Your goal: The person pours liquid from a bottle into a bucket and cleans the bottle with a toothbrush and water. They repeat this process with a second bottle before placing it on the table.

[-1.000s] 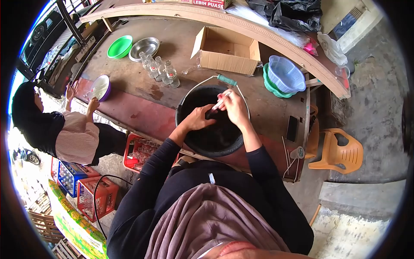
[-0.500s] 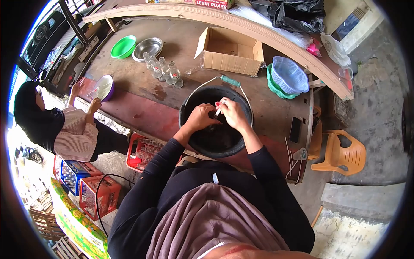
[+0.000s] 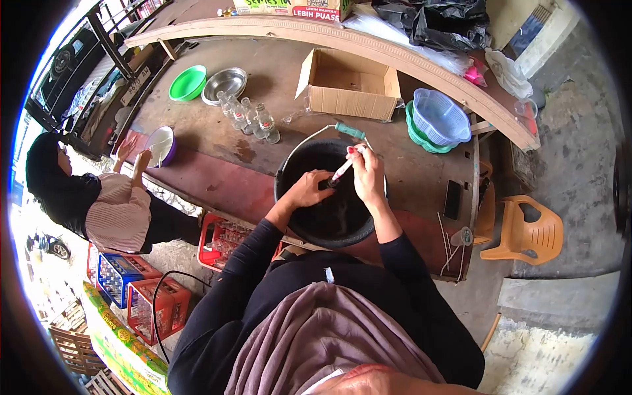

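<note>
My left hand [image 3: 308,189] is over the black bucket [image 3: 284,217], its fingers closed around a glass bottle that is mostly hidden by the hand and the dark inside. Between the hands runs a bottle brush [image 3: 342,170] with a white handle and a dark lower end, which meets the bottle's mouth at my left fingers. My right hand [image 3: 368,174] pinches the top of that handle, above the bucket's right side. Dark liquid shows in the bucket, and its wire handle with a green grip [image 3: 350,131] leans toward the far side.
Several clear glass bottles [image 3: 252,121] stand beyond the bucket, near a green basin [image 3: 187,83], a metal bowl [image 3: 226,84] and a cardboard box [image 3: 352,99]. Blue basket [image 3: 442,116] and phone [image 3: 452,199] are right. Another person [image 3: 112,204] works left at a purple-rimmed basin [image 3: 162,145], beside bottle crates [image 3: 217,247].
My right hand has risen and moved right, drawing the brush up so more of its shaft shows. My left hand stays low in the bucket. The other person's hands have shifted slightly.
</note>
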A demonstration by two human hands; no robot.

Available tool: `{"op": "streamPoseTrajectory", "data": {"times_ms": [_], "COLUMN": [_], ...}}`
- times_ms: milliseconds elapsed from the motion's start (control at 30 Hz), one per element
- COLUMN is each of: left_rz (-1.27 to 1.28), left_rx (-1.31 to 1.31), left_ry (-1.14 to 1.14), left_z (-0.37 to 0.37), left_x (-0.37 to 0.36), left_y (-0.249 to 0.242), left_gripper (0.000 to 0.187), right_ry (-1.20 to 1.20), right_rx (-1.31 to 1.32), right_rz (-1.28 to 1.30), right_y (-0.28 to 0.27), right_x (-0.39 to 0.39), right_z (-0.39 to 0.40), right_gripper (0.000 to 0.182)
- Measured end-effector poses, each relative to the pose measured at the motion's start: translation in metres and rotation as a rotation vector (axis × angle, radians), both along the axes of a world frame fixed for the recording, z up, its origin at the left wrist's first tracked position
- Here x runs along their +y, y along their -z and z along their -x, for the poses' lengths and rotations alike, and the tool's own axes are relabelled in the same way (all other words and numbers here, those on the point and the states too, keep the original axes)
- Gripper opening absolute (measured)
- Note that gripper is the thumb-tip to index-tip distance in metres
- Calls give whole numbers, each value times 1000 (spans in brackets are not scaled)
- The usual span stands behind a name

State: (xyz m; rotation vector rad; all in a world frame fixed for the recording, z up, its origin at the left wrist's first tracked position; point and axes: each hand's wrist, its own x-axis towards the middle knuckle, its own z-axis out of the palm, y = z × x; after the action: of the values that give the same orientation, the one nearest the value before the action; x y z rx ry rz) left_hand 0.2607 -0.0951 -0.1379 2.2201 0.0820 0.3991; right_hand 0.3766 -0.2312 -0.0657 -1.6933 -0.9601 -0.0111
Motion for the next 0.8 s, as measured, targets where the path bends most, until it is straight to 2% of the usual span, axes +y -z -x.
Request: {"op": "streamPoseTrajectory", "data": {"times_ms": [67, 133, 200, 267, 300, 333, 400, 467, 533, 600, 633, 667, 733, 767, 800], "left_rz": [7, -143, -171, -47, -7, -7, -48, -134, -220, 18, 4, 3, -93, -95, -138], "left_rx": [22, 18, -44, -42, -32, -33, 47, 86, 130, -52, -174, -175, 3, 0, 4], "left_ry": [-25, -38, -24, -17, -2, -3, -32, -40, -52, -3, -36, -35, -55, -51, -28], "left_z": [0, 1, 2, 1, 0, 0, 0, 1, 1, 0, -2, -1, 4, 3, 3], "left_x": [-2, 0, 3, 2, 3, 3, 2, 1, 0, -1, -3, -1, -2, -2, -1], "left_y": [-1, -4, -5, -2, -1, -1, -5, -17, -17, -6, -2, 2, -19, -19, -17], "left_gripper": [47, 50, 52, 53, 54, 54, 50, 49, 48, 47, 47, 47, 44, 44, 44], "right_ry": [-74, -281, -231, -116, -23, 10, -69, -245, -179, -70, 12, 7, -100, -268, -272], "right_rx": [109, 105, 90, 163, 80, 80, 145, 208, 190, 281, 208, 191, 134, 224, 95], "right_rz": [21, 344, 249, 44, 5, 68, 91, 375, 296, -3, 139, 135, 260, 399, 410], "right_y": [13, 25, 22, 4, 5, -1, 18, 36, 29, 16, 8, 9, 26, 32, 34], "right_x": [3, 0, 1, -2, 1, -5, -3, -4, -5, -3, -5, -5, -2, -3, -2], "right_z": [2, 4, 10, 11, 4, 1, 3, 3, 10, 9, 2, 0, 3, 2, 6], "right_gripper": [23, 22, 24, 24, 23, 22, 23, 21, 22, 25, 27, 29, 27, 25, 23]}}
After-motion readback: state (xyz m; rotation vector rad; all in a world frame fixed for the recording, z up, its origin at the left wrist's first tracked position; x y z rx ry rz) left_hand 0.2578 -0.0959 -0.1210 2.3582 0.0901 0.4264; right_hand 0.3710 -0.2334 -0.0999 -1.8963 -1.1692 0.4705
